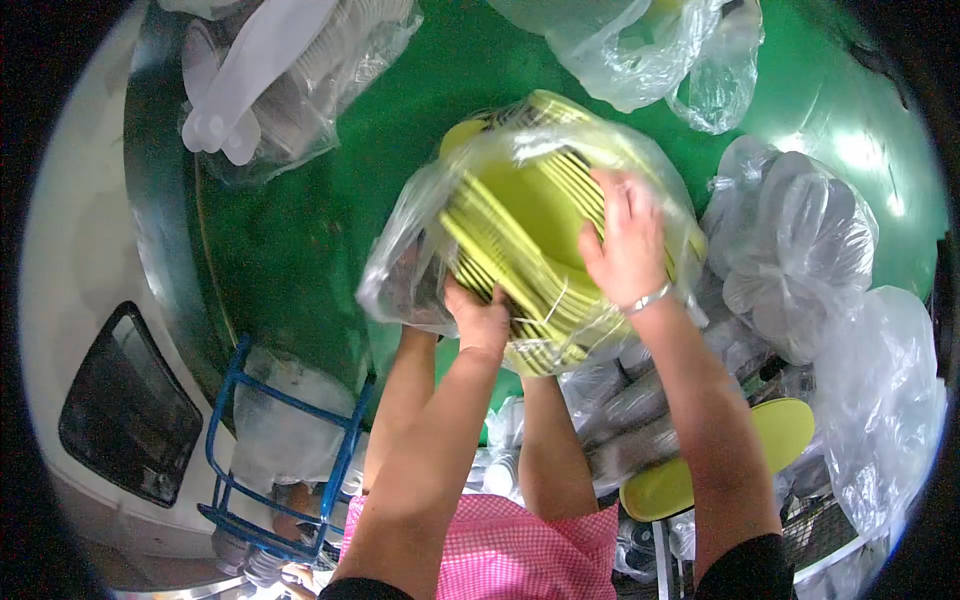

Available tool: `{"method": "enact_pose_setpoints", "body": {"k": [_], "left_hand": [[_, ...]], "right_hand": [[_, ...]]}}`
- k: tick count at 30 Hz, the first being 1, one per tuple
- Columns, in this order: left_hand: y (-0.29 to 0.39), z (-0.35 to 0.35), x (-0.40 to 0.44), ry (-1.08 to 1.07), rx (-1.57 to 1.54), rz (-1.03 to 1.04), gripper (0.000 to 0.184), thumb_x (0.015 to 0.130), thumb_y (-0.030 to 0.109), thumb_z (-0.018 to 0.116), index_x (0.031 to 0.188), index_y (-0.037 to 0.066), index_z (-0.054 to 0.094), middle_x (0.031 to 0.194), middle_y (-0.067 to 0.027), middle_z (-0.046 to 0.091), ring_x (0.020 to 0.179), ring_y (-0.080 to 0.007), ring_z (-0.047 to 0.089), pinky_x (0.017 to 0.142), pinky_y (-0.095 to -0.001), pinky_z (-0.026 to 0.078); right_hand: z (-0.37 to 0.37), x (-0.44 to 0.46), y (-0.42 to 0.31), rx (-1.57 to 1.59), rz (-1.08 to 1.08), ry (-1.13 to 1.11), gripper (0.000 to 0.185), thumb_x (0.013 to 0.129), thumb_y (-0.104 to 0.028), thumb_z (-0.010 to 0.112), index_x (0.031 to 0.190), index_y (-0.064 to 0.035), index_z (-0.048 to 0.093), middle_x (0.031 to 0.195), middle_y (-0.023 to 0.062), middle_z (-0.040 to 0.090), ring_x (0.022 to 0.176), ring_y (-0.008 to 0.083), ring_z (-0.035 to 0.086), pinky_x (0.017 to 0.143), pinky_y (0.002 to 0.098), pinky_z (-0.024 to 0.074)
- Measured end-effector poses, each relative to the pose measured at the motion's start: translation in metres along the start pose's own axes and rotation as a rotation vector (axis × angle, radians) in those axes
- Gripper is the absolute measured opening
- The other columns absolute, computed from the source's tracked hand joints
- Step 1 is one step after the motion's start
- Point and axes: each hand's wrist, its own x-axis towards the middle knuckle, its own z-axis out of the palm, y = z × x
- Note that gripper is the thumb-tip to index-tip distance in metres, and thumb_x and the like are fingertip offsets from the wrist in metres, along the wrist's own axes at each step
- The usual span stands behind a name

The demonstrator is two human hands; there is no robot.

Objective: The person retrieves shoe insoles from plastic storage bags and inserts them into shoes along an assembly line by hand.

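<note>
In front of me a clear plastic bag (395, 270) surrounds nested stacks of yellow-green plastic trays (535, 205). The bundle is tilted, and the bag bunches up around its sides. My left hand (480, 315) grips the lower left edge of the stack, thumb on top and the other fingers partly hidden. On the right side, my right hand (630, 235) is wrapped over the edge of the stack, fingers on the rims; it is slightly blurred. A bracelet circles that wrist. Whether the bag film lies between my fingers and the trays, I cannot tell.
Bagged white plastic pieces (235, 100) lie at upper left on the green surface (380, 130). More clear bags (640, 50) are at the top and right (800, 240). A blue metal frame (285, 490) stands lower left. One loose yellow-green oval piece (660, 490) lies lower right.
</note>
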Motion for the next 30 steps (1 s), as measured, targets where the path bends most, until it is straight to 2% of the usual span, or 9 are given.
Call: {"method": "enact_pose_setpoints", "body": {"k": [2,7,10,12,18,22,26,28,30], "left_hand": [[0.029,0.003,-0.005,0.002,0.057,-0.119,0.079,0.066,0.008,0.065,0.126,-0.003,0.014,0.122,-0.0261,0.023,0.115,-0.0388,0.022,0.098,-0.0385,0.018],[0.05,-0.001,-0.01,0.035,0.192,-0.147,0.065,0.068,0.008,0.066,0.12,0.0,0.028,0.113,-0.0211,0.038,0.104,-0.0341,0.038,0.09,-0.0374,0.031],[0.046,0.006,-0.01,0.119,0.208,-0.132,0.062,0.068,0.009,0.066,0.118,0.0,0.031,0.112,-0.0209,0.039,0.104,-0.0339,0.038,0.09,-0.0376,0.031],[0.049,0.004,-0.005,0.028,0.268,-0.148,0.058,0.067,0.009,0.066,0.116,0.001,0.037,0.114,-0.0207,0.04,0.105,-0.0347,0.037,0.091,-0.0369,0.028],[0.062,0.0,0.0,-0.038,0.361,0.149,0.026,0.068,0.011,0.056,0.092,0.003,0.057,0.096,-0.0158,0.056,0.093,-0.0356,0.048,0.083,-0.0419,0.034],[0.083,-0.007,-0.017,-0.009,0.392,0.117,0.048,0.071,0.011,0.054,0.114,-0.004,0.036,0.111,-0.0275,0.042,0.103,-0.0405,0.039,0.086,-0.0427,0.031],[0.155,-0.032,-0.056,-0.157,0.28,0.587,0.048,0.072,0.004,0.056,0.115,-0.003,0.033,0.105,-0.0215,0.043,0.098,-0.0321,0.043,0.087,-0.0381,0.034],[0.179,-0.029,-0.058,-0.406,-0.041,0.393,0.044,0.073,0.001,0.053,0.113,-0.001,0.036,0.096,-0.0169,0.049,0.089,-0.0252,0.051,0.079,-0.0322,0.041],[0.203,-0.012,-0.044,-0.423,-0.034,0.814,0.032,0.073,0.001,0.052,0.104,0.0,0.045,0.085,-0.0126,0.053,0.078,-0.0205,0.054,0.071,-0.0313,0.044]], "right_hand": [[-0.003,0.028,0.003,-0.299,-0.049,0.203,0.066,0.065,-0.039,0.062,0.12,-0.011,0.038,0.11,0.016,0.042,0.102,0.0323,0.041,0.085,0.0437,0.0299],[0.001,0.07,0.014,-0.304,0.034,-0.125,0.09,0.055,-0.045,0.069,0.126,-0.0121,0.025,0.117,0.0176,0.037,0.109,0.0334,0.038,0.089,0.0442,0.0323],[-0.001,0.072,0.011,-0.243,0.068,-0.295,0.099,0.053,-0.032,0.07,0.13,-0.0071,0.013,0.127,0.0205,0.028,0.111,0.0352,0.037,0.091,0.0388,0.0343],[-0.005,0.083,0.031,-0.189,0.101,-0.241,0.08,0.054,-0.03,0.068,0.118,-0.0044,0.029,0.105,0.0197,0.048,0.095,0.0334,0.05,0.083,0.0365,0.041],[-0.019,0.093,0.08,0.112,0.071,-0.302,0.077,0.053,-0.028,0.066,0.117,-0.0028,0.03,0.099,0.0207,0.054,0.091,0.0328,0.053,0.081,0.0346,0.0411],[-0.009,0.095,0.09,0.092,0.102,-0.317,0.079,0.054,-0.027,0.066,0.119,-0.0029,0.028,0.103,0.0209,0.052,0.095,0.0336,0.051,0.083,0.0347,0.0398],[0.012,0.063,0.078,0.07,0.166,-0.21,0.09,0.053,-0.029,0.07,0.125,-0.0054,0.022,0.123,0.0195,0.032,0.113,0.0327,0.035,0.092,0.0392,0.0311],[0.022,0.045,0.065,-0.2,0.077,0.105,0.093,0.052,-0.032,0.073,0.126,-0.0078,0.023,0.126,0.0162,0.025,0.117,0.0314,0.027,0.095,0.0427,0.0246],[0.024,0.03,0.058,-0.249,0.098,0.141,0.09,0.054,-0.03,0.072,0.127,-0.0092,0.023,0.126,0.0152,0.024,0.116,0.0308,0.026,0.094,0.0448,0.0231]]}}
